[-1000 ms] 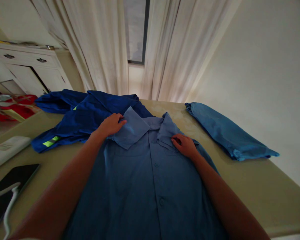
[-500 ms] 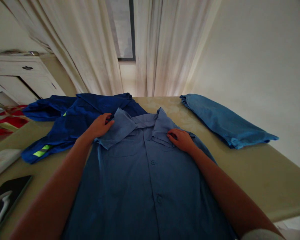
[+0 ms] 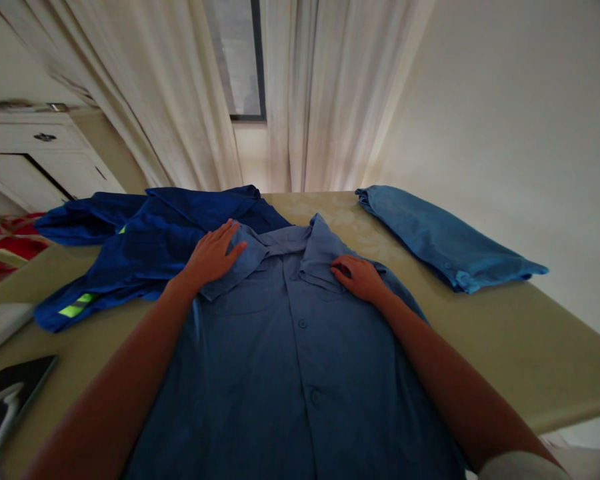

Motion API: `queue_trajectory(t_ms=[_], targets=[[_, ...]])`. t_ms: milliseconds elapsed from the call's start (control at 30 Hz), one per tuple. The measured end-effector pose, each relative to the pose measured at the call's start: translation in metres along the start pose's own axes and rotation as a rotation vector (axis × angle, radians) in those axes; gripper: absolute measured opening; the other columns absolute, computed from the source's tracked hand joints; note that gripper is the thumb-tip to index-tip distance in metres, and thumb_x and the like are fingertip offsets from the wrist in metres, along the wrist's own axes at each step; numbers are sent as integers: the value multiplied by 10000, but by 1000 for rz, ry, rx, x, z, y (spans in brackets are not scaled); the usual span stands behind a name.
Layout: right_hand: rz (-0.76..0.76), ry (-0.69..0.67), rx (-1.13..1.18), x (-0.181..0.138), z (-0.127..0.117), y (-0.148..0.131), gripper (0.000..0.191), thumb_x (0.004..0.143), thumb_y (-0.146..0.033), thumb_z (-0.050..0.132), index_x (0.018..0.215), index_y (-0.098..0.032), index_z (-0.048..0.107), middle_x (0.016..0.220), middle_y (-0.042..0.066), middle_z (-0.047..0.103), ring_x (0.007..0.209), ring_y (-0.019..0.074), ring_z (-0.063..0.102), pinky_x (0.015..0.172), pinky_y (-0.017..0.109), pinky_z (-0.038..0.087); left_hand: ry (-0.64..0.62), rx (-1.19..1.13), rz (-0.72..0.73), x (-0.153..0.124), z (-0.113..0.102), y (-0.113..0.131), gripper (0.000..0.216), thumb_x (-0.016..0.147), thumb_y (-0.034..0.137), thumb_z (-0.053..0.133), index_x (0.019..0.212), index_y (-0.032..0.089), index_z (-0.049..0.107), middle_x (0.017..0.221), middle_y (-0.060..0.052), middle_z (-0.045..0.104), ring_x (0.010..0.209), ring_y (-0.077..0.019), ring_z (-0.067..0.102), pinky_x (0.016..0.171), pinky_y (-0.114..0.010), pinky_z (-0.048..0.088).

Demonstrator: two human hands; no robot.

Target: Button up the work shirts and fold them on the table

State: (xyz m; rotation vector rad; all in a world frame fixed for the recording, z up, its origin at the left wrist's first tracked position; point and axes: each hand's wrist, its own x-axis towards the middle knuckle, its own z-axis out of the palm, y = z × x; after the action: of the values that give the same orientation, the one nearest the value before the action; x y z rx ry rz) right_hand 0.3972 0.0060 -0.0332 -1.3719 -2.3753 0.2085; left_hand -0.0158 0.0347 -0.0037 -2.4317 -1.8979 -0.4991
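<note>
A blue-grey button-up shirt (image 3: 260,360) lies front side up, its collar pointing away from me and its lower part running out of the bottom of the view. My left hand (image 3: 214,257) rests on the left collar flap with fingers stretched out and the thumb apart. On the other side, my right hand (image 3: 360,277) has curled fingers closed at the edge of the right collar flap, near the chest pocket. Two buttons show down the front placket. The sleeves are mostly hidden under my forearms.
A darker blue garment (image 3: 150,247) with yellow-green reflective strips lies crumpled at the left. A folded blue garment (image 3: 445,237) is at the right of the table (image 3: 520,353). A black tablet-like object (image 3: 27,377), a white cable and a white box-like object (image 3: 5,327) sit at the left edge.
My left hand has moved right and inward, from the shirt's outer collar edge onto the flap, and its fingers have straightened. That flap lies flatter. The right hand stays nearly in place.
</note>
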Motion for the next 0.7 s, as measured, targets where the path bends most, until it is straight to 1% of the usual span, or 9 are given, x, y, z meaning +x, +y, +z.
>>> queue_trajectory(t_ms=[100,233,300,367,433,500,567,600,700], targets=[[-5,6,-4,0,0,0,262,1020,-349,528,1122,-193,712,1019,73,731,844,190,644,812,308,467,19,17,-31,-2,3,0,750,1043,601,252,1640,150,304,1724,-145,232,1575,-308,278,1278,-476,215],[2,15,-6,-1,-3,-3,303,1042,-399,506,1125,-194,713,1018,73,735,847,193,655,811,313,475,-154,32,-66,-8,19,-4,797,1022,639,257,1653,152,274,1723,-157,226,1575,-339,268,1270,-523,211],[-5,-8,-12,-3,-5,-5,382,1050,-485,493,1174,-192,705,1028,84,736,839,202,663,804,327,488,-284,40,-71,-8,18,-6,937,950,734,355,1673,158,200,1737,-166,151,1586,-375,218,1261,-549,217],[-58,-38,-34,-4,-7,-8,512,1004,-610,546,1267,-190,675,1083,106,729,870,228,673,828,356,506,-424,57,-62,-7,8,-3,1152,808,811,535,1682,167,150,1742,-177,83,1585,-421,182,1253,-561,230],[-155,-41,-78,-5,-8,-11,671,918,-703,628,1348,-187,635,1175,134,703,979,273,672,903,398,510,-519,74,-10,-7,-4,3,1235,706,767,679,1674,166,202,1732,-190,143,1570,-435,227,1247,-531,264],[-237,-33,-135,-5,-9,-15,676,912,-691,646,1360,-185,632,1221,147,679,1081,299,648,973,417,494,-517,97,37,-8,-13,13,1017,767,609,683,1623,165,357,1668,-195,349,1502,-408,391,1200,-482,356],[-265,-45,-199,-5,-9,-20,506,990,-566,594,1307,-178,664,1198,142,679,1093,289,641,984,404,484,-455,164,-5,-11,-18,21,667,863,415,569,1485,175,555,1474,-201,600,1318,-384,599,1070,-469,475],[-265,-62,-231,-5,-9,-21,410,1022,-479,559,1267,-174,681,1175,136,684,1074,277,645,974,392,482,-414,206,-45,-13,-20,23,540,886,341,505,1386,183,636,1348,-199,684,1201,-375,670,988,-465,514],[-231,-96,-302,-5,-10,-23,269,1029,-280,501,1159,-164,706,1124,122,694,1013,246,648,946,361,464,-245,242,-126,-27,-33,18,387,919,282,393,1062,193,742,1013,-158,765,929,-324,732,828,-417,535]])
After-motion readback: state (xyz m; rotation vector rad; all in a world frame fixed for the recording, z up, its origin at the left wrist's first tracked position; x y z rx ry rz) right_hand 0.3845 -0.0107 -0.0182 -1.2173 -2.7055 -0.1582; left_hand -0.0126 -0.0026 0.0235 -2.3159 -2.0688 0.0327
